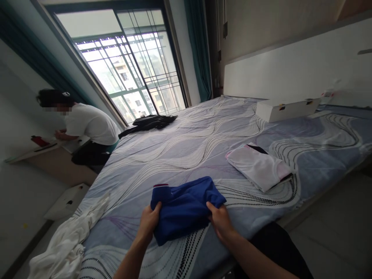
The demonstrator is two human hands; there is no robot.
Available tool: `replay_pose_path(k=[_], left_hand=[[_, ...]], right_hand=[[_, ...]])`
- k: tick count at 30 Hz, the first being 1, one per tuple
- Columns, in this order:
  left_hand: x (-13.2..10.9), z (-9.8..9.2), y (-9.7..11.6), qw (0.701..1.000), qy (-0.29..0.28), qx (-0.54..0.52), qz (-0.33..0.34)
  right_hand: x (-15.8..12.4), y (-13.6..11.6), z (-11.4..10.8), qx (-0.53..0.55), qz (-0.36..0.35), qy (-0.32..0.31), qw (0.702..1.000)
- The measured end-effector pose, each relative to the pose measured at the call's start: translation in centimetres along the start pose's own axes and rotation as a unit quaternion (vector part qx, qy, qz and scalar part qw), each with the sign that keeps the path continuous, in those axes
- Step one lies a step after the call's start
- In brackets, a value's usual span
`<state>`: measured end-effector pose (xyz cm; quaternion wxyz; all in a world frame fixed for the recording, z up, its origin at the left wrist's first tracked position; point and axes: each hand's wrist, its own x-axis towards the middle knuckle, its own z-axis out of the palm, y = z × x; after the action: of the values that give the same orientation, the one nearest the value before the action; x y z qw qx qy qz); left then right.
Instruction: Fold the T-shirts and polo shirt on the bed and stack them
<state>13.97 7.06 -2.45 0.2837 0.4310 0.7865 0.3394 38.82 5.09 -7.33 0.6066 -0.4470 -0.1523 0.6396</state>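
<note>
A folded blue garment (186, 205) with a collar-like band edged in red and white lies at the near side of the bed. My left hand (150, 221) grips its left edge, thumb on top and fingers underneath. At the opposite edge, my right hand (220, 221) pinches the cloth the same way. Fingers below the fabric are hidden on both sides. To the right rests a folded stack of white and pink clothing (258, 164) with black parts, apart from my hands.
A patterned sheet covers the bed (186, 149). On it are a white box (287, 110), a dark clothing pile (154, 122) and a crumpled white cloth (66, 240) at the left edge. A person in a white shirt (95, 124) sits by a desk (35, 152).
</note>
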Motion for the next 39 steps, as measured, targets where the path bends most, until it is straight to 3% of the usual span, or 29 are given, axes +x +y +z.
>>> replay_pose_path(k=[3, 5, 6, 9, 10, 12, 16, 18, 20, 22, 25, 27, 29, 31, 34, 39], left_hand=[[-1.5, -4.3, -4.7, 0.996, -0.030, -0.007, -0.085], [-2.6, -5.4, -6.2, 0.994, 0.025, 0.052, -0.092], [-3.2, -5.4, -6.3, 0.992, 0.068, 0.089, -0.060], [-4.4, -3.7, -4.7, 0.960, 0.168, 0.169, 0.147], [-4.6, -2.8, -3.9, 0.944, 0.169, 0.179, 0.219], [-4.8, -1.0, -2.8, 0.921, 0.119, 0.203, 0.310], [-4.6, 1.2, -3.9, 0.885, 0.003, 0.311, 0.347], [-4.6, 1.4, -5.1, 0.871, -0.005, 0.346, 0.349], [-4.6, 1.3, -5.8, 0.867, 0.002, 0.354, 0.351], [-4.6, 1.2, -5.4, 0.872, 0.002, 0.346, 0.346], [-4.3, 1.4, -3.7, 0.899, 0.026, 0.315, 0.303], [-4.0, 1.8, -2.7, 0.907, 0.054, 0.310, 0.279], [-3.6, 2.2, -2.4, 0.899, 0.051, 0.334, 0.279], [-3.3, 2.4, -2.8, 0.886, 0.031, 0.363, 0.288], [-3.1, 2.6, -3.7, 0.884, 0.038, 0.370, 0.284], [-3.2, 3.0, -3.7, 0.901, 0.076, 0.341, 0.256]], right_hand=[[-2.9, 1.7, 1.0, 0.003, 0.079, -0.027, 0.996], [-3.7, 1.9, 1.2, 0.003, 0.095, -0.018, 0.995], [-3.7, 1.8, 1.2, 0.006, 0.096, -0.010, 0.995], [-3.1, 1.2, 0.9, 0.015, 0.102, 0.004, 0.995], [-2.9, 1.2, 0.8, 0.013, 0.099, 0.013, 0.995], [-2.6, 1.4, 0.5, 0.003, 0.078, 0.030, 0.996], [-2.9, 2.4, -0.8, -0.044, 0.035, 0.022, 0.998], [-2.9, 1.8, -1.8, -0.105, 0.009, 0.013, 0.994], [-2.7, 0.2, -2.2, -0.197, -0.076, 0.028, 0.977], [-2.5, -1.9, -1.5, -0.312, -0.222, 0.057, 0.922], [-2.5, -3.4, 2.5, -0.508, -0.390, 0.024, 0.768], [-2.6, -2.2, 6.0, -0.630, -0.397, -0.062, 0.665], [-2.6, 0.4, 8.9, -0.705, -0.361, -0.139, 0.595], [-2.3, 3.2, 10.3, -0.745, -0.314, -0.179, 0.560], [-1.5, 5.3, 9.7, -0.772, -0.276, -0.173, 0.546], [0.5, 3.8, 7.0, -0.801, -0.251, -0.134, 0.526]])
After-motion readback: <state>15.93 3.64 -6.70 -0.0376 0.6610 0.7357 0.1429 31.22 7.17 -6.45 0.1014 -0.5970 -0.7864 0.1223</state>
